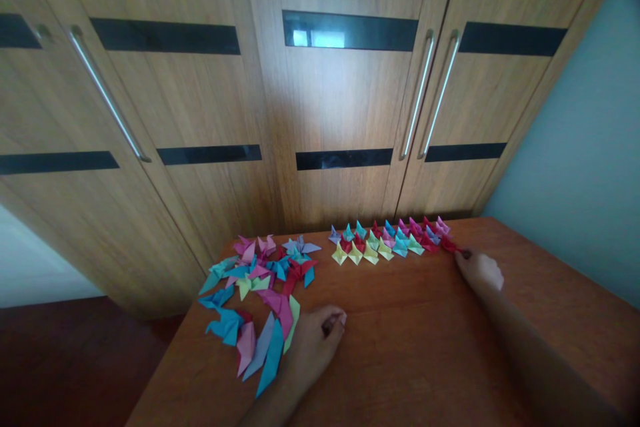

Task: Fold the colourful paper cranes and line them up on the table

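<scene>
Setting a red folded paper piece [449,245] at the right end of the front line of the paper rows [371,253] looks to be the step in hand. The right hand [479,269] reaches in at that end of the paper rows, its grip pinched on the red piece's near edge between thumb and forefinger. The left hand [315,340] is in front of the paper rows, toward their left end, loosely curled with thumb close against forefinger; nothing shows in its grip. The next move probably calls for a small turn to line the red piece up with the paper rows, then a soft parting of the fingertips so that it is not dragged or tipped. The red piece's long axis seems to run sideways, along the paper rows and slanting slightly toward the person; which end is its point, I cannot tell, as the fingers cover part of it. Many pieces within the paper rows lift a tip toward the wardrobe [340,100] behind. On the table [400,347], left of the paper rows, lies a loose heap [277,303] of coloured folded paper, pointing every which way.
</scene>
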Demonstrator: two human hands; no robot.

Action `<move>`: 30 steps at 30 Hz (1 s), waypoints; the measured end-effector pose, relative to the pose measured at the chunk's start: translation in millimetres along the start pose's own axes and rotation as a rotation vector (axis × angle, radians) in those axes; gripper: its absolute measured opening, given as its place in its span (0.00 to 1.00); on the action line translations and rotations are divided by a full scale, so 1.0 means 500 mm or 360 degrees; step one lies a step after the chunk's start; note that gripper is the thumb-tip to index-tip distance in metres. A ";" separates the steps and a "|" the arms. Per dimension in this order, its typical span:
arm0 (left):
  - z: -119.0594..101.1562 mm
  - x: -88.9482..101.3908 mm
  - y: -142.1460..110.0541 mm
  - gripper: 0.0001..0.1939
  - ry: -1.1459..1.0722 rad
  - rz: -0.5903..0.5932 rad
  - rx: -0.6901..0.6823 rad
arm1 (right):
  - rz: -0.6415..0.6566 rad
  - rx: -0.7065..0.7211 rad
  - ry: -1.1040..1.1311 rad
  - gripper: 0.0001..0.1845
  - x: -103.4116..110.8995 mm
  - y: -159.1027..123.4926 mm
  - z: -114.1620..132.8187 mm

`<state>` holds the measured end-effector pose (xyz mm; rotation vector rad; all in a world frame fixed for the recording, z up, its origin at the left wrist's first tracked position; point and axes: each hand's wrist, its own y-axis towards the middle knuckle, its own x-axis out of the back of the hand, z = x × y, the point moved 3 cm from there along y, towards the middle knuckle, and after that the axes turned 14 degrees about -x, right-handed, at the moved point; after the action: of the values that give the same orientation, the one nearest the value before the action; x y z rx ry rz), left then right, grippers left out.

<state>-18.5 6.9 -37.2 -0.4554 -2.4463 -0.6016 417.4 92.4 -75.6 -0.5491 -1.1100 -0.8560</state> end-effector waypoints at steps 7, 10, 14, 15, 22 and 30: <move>-0.002 0.003 0.002 0.14 -0.0007 -0.0026 0.0015 | -0.0027 0.0042 0.0036 0.24 -0.006 -0.004 0.027; -0.003 0.003 0.002 0.14 -0.0003 -0.0018 0.0008 | -0.0027 0.0034 0.0037 0.24 -0.010 -0.002 0.027; -0.001 0.001 0.000 0.13 0.0001 -0.0016 0.0000 | -0.0018 0.0034 0.0047 0.24 -0.012 -0.001 0.026; -0.001 0.001 0.000 0.13 0.0002 -0.0014 0.0000 | -0.0011 0.0032 0.0050 0.24 -0.012 -0.001 0.025; -0.002 0.001 0.000 0.14 0.0023 -0.0004 -0.0002 | 0.0003 0.0036 0.0072 0.24 -0.011 -0.006 0.024; -0.002 0.000 0.000 0.13 -0.0014 -0.0009 0.0001 | -0.0015 0.0054 0.0214 0.22 -0.007 -0.011 0.016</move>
<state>-18.1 6.4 -36.3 -0.4522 -2.4569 -0.6021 407.7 96.5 -75.9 -0.4519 -1.0035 -0.8683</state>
